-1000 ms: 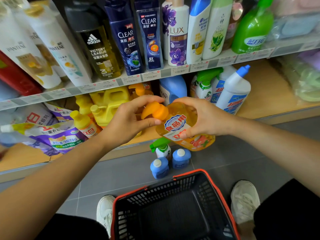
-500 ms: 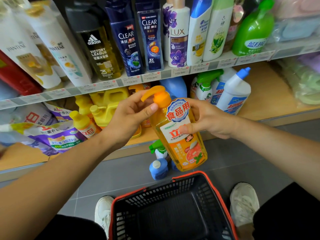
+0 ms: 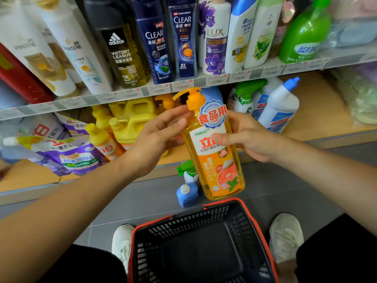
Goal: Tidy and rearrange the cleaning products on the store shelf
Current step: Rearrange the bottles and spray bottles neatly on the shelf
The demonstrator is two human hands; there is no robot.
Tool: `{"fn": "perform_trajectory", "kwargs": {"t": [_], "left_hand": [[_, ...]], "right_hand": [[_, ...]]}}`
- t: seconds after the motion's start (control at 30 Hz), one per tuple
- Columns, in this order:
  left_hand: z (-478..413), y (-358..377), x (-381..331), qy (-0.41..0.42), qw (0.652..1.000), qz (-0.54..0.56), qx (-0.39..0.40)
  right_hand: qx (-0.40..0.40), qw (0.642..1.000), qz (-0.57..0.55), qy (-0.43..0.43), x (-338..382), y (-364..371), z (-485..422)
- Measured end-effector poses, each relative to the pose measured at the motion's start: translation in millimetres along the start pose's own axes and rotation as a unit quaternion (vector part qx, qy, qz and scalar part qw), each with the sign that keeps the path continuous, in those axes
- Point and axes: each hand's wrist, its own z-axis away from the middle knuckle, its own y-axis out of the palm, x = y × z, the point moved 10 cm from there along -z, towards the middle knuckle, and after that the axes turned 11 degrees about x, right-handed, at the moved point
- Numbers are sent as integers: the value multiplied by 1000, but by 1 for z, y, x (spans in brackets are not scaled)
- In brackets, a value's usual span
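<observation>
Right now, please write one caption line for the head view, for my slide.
The left hand and right hand hold an orange pump bottle before the lower shelf, a black basket below.

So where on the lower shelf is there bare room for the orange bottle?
Bare wood between the white blue-capped bottle and the green packs; also a front strip below the purple pouches. Crowded around the yellow jugs.
</observation>
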Motion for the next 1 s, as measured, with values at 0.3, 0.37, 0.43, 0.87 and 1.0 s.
{"fn": "perform_trajectory", "kwargs": {"t": [0.3,0.37,0.43,0.87,1.0], "left_hand": [[15,38,74,-128,980,-73,137],[16,43,78,-123,981,-79,131],[14,45,77,-109,984,-72,122],[10,-5,38,-41,996,0,-79],[11,-20,25,-23,989,-71,-129]], "right_hand": [[-134,989,-49,-43,11,-24,9],[-135,988,-65,-43,12,-23,10],[-137,986,-86,-38,11,-23,11],[-176,975,-105,84,-10,-36,19],[-204,965,-63,153,-21,-40,30]]}}
